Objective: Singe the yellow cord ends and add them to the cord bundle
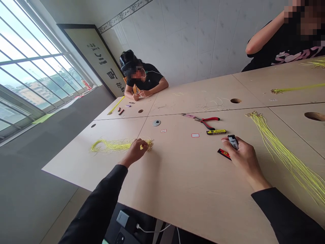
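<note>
My left hand (136, 150) is over the end of a bundle of thin yellow cords (111, 145), where small metal fittings (150, 145) are gathered. Its fingertips are pinched together; whatever they hold is too small to make out. On the right, my right hand (242, 154) is wrapped around a black and silver lighter (233, 142), thumb along its side. Just beside that hand lies a red and black lighter (223, 154), partly hidden by it. A yellow lighter (216, 132) rests a little farther back.
Red-handled pliers (209, 121) and a pink-handled tool (190, 116) lie behind the lighters. Another yellow cord bundle (284, 149) stretches along the right. A round metal disc (156, 123), small labels (195, 135) and a table hole (236, 101) are nearby. Two people sit across the table.
</note>
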### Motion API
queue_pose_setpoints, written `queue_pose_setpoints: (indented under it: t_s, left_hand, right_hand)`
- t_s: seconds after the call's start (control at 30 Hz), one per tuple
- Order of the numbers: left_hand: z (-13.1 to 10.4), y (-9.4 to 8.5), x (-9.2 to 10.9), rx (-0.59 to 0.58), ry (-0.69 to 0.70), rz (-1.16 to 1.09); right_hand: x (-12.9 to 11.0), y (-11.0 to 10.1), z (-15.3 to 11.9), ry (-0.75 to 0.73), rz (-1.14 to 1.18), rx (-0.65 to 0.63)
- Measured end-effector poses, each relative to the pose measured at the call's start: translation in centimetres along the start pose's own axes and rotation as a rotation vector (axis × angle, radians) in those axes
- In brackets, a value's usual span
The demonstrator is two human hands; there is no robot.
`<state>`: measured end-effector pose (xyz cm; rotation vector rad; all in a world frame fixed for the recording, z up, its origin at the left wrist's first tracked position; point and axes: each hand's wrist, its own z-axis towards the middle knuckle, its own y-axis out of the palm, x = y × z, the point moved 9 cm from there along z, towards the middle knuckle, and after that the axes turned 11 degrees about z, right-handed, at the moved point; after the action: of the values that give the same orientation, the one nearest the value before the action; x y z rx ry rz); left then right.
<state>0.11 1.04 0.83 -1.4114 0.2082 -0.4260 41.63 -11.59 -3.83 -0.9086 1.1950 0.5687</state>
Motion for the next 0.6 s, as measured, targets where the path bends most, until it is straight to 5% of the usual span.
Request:
queue_pose_setpoints:
  t_s: [0.33, 0.6]
  left_hand:
    - [-0.34, 0.1, -0.9, -0.191, -0.32, -0.231]
    - [-0.63, -0.46, -1.08, -0.207, -0.384, -0.302]
  right_hand:
    - [-0.08, 0.01, 0.1, -0.013, -0.007, -0.006]
    - [0.01, 0.04, 0.06, 0.02, 0.007, 0.002]
